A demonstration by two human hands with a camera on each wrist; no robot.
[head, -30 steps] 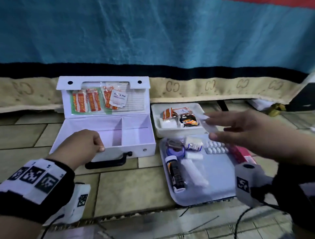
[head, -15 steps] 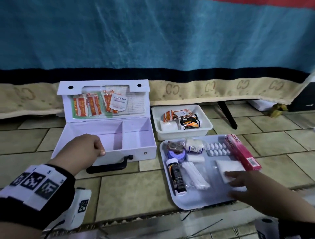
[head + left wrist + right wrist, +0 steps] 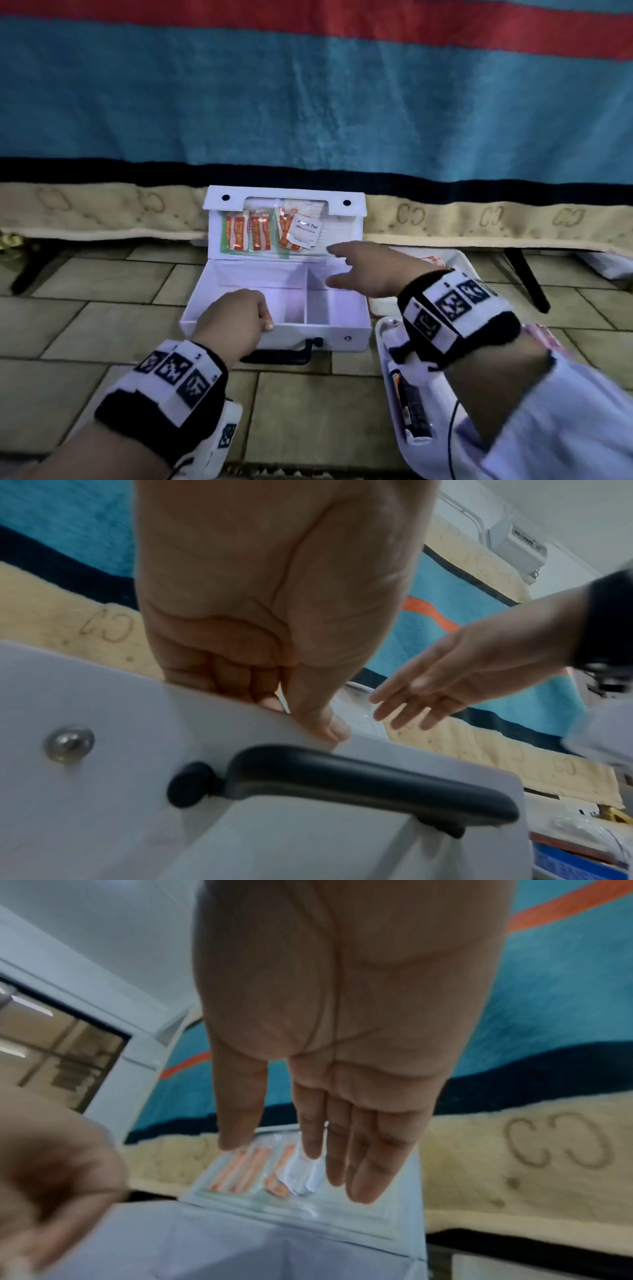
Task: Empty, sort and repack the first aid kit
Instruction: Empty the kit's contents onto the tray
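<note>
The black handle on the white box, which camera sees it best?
The left wrist view: the black handle fills the frame, close and whole. The head view shows only part of it, behind the left hand. The right wrist view misses it.

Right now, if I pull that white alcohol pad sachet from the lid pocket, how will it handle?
The alcohol pad sachet looks flat and thin, so probably light and floppy. Its glossy wrapper may slip between fingers. Overlapping an orange packet, it might drag that along.
</note>
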